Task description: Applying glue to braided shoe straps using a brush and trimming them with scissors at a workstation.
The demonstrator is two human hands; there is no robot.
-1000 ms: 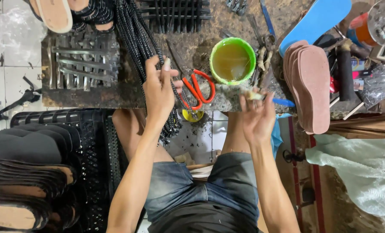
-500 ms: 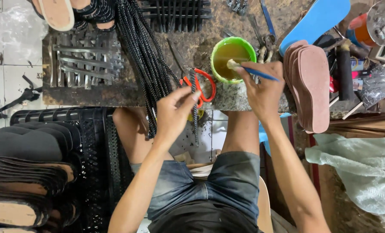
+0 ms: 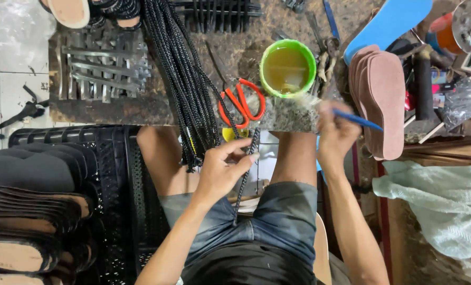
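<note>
Left hand (image 3: 222, 171): fingers curled round a single black braided cord (image 3: 244, 174), pinching it over the lap, just below the stone slab.
Braided cord: hangs from the near edge of the stone slab (image 3: 288, 113) down past the left hand to the denim shorts (image 3: 267, 221).
Right hand (image 3: 335, 134): closed on a blue-handled brush (image 3: 357, 120), bristle end resting on the right end of the stone slab.
Black crate (image 3: 114, 158): left of the slab, beside the knee; stacked dark soles (image 3: 29, 211) beyond it.
Red-handled scissors (image 3: 240, 103): lying at the left end of the slab, on the counter (image 3: 230, 47).
Cord bundle (image 3: 185, 79): left of the scissors, draped across the counter and over its edge.
Green glue pot (image 3: 288, 67): just behind the slab, holding yellowish liquid.
Pink soles (image 3: 383, 100): right of the slab, stacked; a blue sole (image 3: 388, 24) farther back.
Metal cutters (image 3: 101, 66): far left of the slab.
</note>
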